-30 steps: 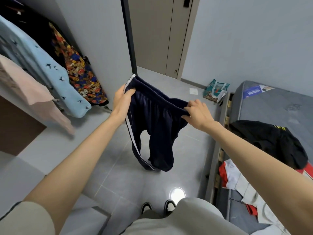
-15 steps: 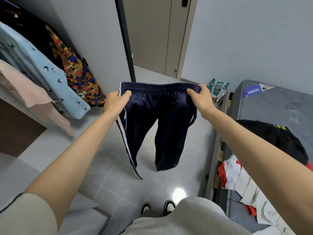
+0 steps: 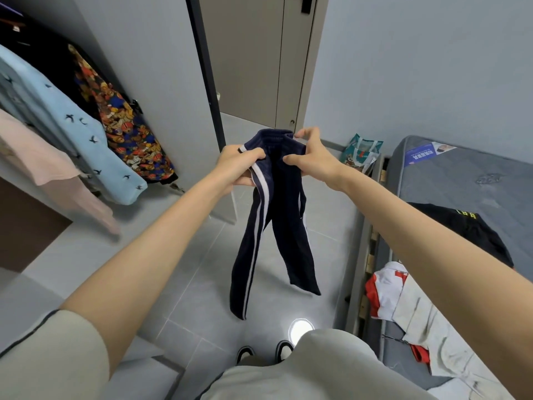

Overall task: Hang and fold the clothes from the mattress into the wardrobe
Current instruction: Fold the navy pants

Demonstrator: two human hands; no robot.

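Folding step: my left hand [image 3: 239, 166] and right hand [image 3: 314, 160], fingers clamped on the waistband [image 3: 274, 139], hold the navy white-striped track trousers [image 3: 268, 226] doubled, left of the grey foam mattress [image 3: 461, 180]. Next: align both legs.

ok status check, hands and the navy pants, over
Left hand grips navy pants at waistband, right hand pinches it too. Legs hang free above floor. Black garment and white-red garment on mattress. Nothing in the way.

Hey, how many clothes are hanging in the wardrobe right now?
3: a pink top at the far left, a light blue bird-print shirt beside it, and a colourful patterned garment on the right. More may hang in the dark behind them.
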